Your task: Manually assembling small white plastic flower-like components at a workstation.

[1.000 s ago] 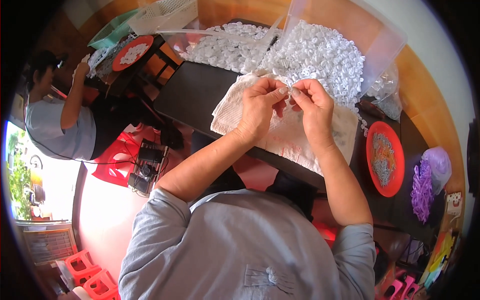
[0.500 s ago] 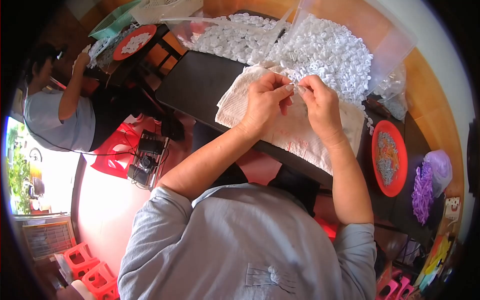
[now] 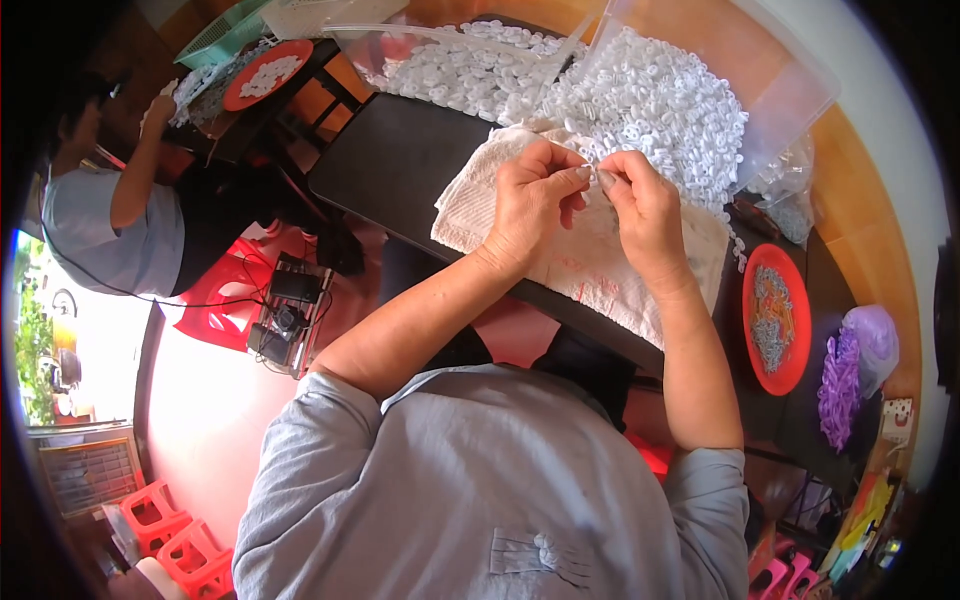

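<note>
My left hand [image 3: 538, 198] and my right hand [image 3: 645, 212] meet fingertip to fingertip above a folded cream towel [image 3: 470, 205] on the dark table. Between thumb and forefinger, my left hand pinches a small white plastic piece [image 3: 588, 172]. The thumb and forefinger of my right hand are closed right beside it; whatever they hold is too small to make out. Just beyond my hands lies a large heap of small white plastic pieces [image 3: 650, 110], many ring-shaped, spilling from a clear plastic bin [image 3: 790, 85].
At the right stand a red plate [image 3: 800, 345] of small metal pieces and a bundle of purple strips [image 3: 838, 395]. Another clear bin [image 3: 350, 45] of white pieces is at the back. A co-worker [image 3: 115, 220] sits at the left near another red plate [image 3: 236, 98].
My hands keep almost the same pinch, fingertips together. The whole view has shifted slightly, and the co-worker's head and arm have moved a little.
</note>
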Available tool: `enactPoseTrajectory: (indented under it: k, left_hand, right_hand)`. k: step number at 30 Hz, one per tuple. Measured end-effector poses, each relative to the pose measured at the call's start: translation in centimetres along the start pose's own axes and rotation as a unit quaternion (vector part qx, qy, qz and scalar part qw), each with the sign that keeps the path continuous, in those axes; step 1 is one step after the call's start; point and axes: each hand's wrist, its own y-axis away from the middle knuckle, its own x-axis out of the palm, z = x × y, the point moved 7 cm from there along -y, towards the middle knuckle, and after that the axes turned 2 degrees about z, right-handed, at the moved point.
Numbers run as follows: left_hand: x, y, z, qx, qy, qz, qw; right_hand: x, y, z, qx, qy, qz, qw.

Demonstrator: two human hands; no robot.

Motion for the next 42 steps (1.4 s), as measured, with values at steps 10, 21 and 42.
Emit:
enactPoseTrajectory:
  k: [10,21,42]
  left_hand:
    - [0.1,0.0,0.4,-0.003,-0.012,0.007,1.000]
    - [-0.2,-0.2,1.2,-0.032,-0.012,-0.020,0.999]
    - [-0.3,-0.2,1.3,-0.019,-0.109,-0.015,0.994]
  right_hand:
    - [-0.1,0.4,0.6,-0.076,0.060,-0.025,0.995]
    - [0.8,0.5,0.2,-0.041,0.034,-0.030,0.998]
    - [0.0,0.5,-0.7,-0.037,0.032,-0.029,0.998]
